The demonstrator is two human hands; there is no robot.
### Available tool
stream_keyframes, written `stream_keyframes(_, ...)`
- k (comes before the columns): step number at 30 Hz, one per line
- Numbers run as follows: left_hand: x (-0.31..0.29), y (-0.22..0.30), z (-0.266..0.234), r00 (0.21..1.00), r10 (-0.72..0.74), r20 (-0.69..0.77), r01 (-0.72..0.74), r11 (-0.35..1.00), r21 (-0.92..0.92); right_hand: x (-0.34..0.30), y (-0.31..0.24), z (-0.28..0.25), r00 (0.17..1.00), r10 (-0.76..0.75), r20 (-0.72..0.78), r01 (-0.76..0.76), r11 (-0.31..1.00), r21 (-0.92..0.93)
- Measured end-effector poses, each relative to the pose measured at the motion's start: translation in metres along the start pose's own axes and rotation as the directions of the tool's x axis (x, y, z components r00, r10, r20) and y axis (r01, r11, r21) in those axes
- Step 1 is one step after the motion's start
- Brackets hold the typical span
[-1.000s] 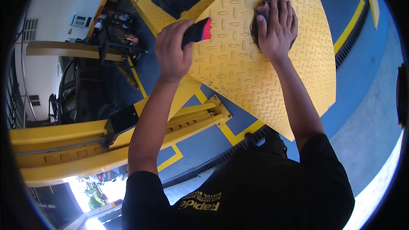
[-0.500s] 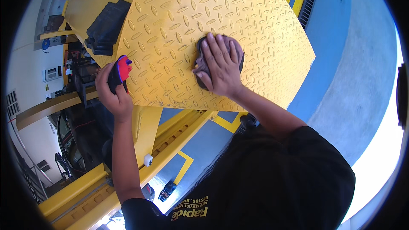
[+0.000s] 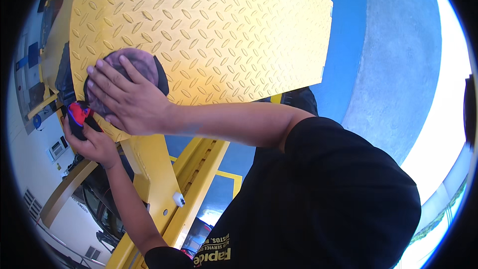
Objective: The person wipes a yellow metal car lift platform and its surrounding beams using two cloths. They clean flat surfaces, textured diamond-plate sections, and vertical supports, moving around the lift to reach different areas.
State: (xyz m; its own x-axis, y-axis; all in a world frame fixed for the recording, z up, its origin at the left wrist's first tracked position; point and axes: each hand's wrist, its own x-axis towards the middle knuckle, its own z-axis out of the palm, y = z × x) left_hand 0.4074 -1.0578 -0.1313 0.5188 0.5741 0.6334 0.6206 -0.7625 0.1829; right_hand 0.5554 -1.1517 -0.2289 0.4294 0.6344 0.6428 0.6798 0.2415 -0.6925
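My right hand (image 3: 127, 97) lies flat, fingers stretched, over a dark greyish-brown cloth (image 3: 144, 65) with a black edge. It presses the cloth against a yellow diamond-patterned metal plate (image 3: 214, 35), near the plate's left edge. Just below and left of it, my left hand (image 3: 94, 142) is closed around a folded black and red bundle (image 3: 78, 114) with blue-purple edging. The bundle looks like fabric, but its exact kind does not show. That hand is beside the plate's lower left corner, close to the right hand's fingers.
A black ribbed block (image 3: 64, 77) sits at the plate's left side, partly hidden. Yellow beams (image 3: 199, 169) run below the plate. At the lower left is a dark vehicle (image 3: 97, 197). Blue-painted floor (image 3: 341, 35) meets grey concrete (image 3: 398, 60) on the right.
My right hand has slid the cloth left across the plate, from its middle to near its left edge. My left hand still grips the bundle, and the view has shifted.
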Motion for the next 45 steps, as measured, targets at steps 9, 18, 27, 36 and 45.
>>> stream_keyframes(9,0.009,0.006,0.005,0.985,-0.121,0.126,0.140,0.978,-0.155,-0.237,0.107,-0.086,0.790,0.598,-0.137,-0.610,0.741,-0.283)
stream_keyframes(18,0.022,0.011,0.010,0.990,0.059,0.128,-0.046,0.994,-0.102,-0.409,0.307,-0.188,0.020,0.936,-0.352,-0.997,-0.010,-0.082)
stream_keyframes(27,0.012,-0.008,0.010,1.000,0.002,0.026,-0.004,0.997,0.078,-0.128,0.060,-0.012,0.858,0.441,-0.264,-0.470,0.881,-0.057)
stream_keyframes(36,0.018,-0.017,-0.003,0.994,0.077,0.075,-0.069,0.993,-0.100,-0.103,0.031,0.015,0.930,0.189,-0.316,-0.181,0.982,0.055)
stream_keyframes(45,0.018,0.002,-0.003,0.999,-0.042,-0.015,0.042,0.999,0.031,-0.395,0.320,-0.178,0.306,0.885,-0.351,-0.951,0.264,-0.163)
